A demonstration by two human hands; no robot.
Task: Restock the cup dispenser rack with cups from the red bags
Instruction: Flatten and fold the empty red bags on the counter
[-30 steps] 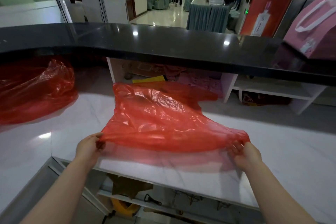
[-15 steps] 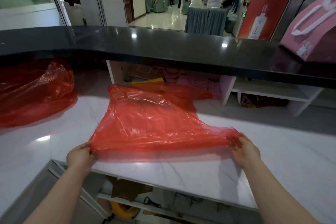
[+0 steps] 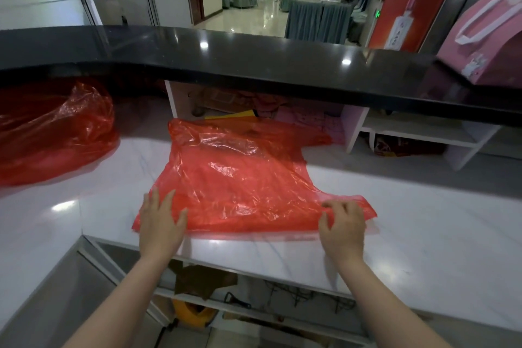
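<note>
A flat, empty-looking red plastic bag (image 3: 240, 178) lies spread on the white marble counter (image 3: 409, 234) in front of me. My left hand (image 3: 161, 223) rests flat on its near left corner, fingers straight. My right hand (image 3: 341, 226) hovers over the near right edge with fingers loosely bent, fingertips touching the plastic. A second red bag (image 3: 53, 133), puffed up, sits on the counter at the far left. No cups or dispenser rack are in view.
A raised black countertop (image 3: 254, 59) runs across behind the bag. A pink gift bag (image 3: 485, 37) stands on it at the right. White shelves (image 3: 409, 133) with clutter sit under the black ledge. Below the counter's near edge are open shelves with cables.
Both hands have let go of the bag's near edge; the bag has dropped flat onto the counter. My left hand now lies flat on it, my right hand has loosened.
</note>
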